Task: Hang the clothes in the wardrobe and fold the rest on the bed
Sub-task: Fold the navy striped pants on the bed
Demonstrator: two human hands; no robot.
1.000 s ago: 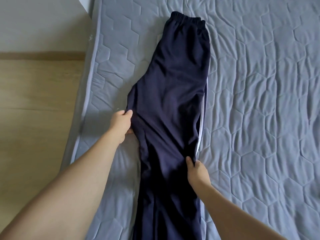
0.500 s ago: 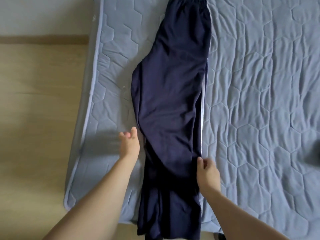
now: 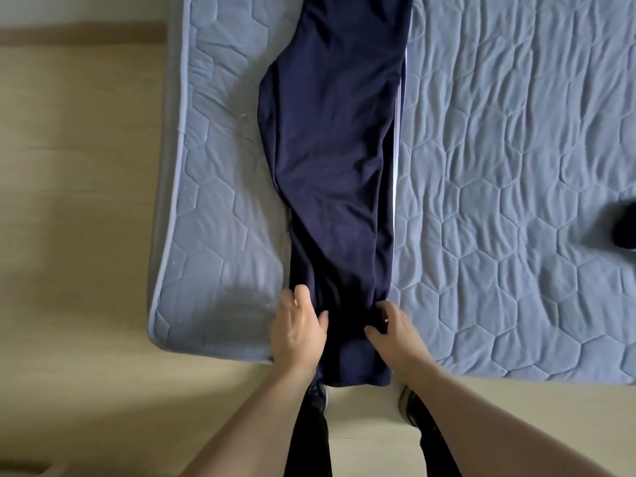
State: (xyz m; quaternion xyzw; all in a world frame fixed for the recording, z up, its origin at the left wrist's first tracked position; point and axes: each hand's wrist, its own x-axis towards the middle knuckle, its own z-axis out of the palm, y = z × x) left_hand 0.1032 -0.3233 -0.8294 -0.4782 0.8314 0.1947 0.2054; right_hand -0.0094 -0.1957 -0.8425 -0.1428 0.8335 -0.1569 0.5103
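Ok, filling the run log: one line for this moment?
stage: folding | trousers: flat on bed | left hand: gripping leg | right hand: gripping leg

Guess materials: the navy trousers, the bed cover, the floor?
Navy trousers: soft matte knit, probably jersey or polyester; it drapes in shallow folds, with a pale side stripe. Bed cover: quilted grey-blue padded fabric with stitched hexagons and puckers. Floor: smooth pale wood-look, laminate or vinyl; can't tell which.

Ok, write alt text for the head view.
Two hands, left hand and right hand, grip the leg end of dark blue trousers laid lengthwise on a quilted blue mattress, the hems hanging over its near edge above a pale floor.
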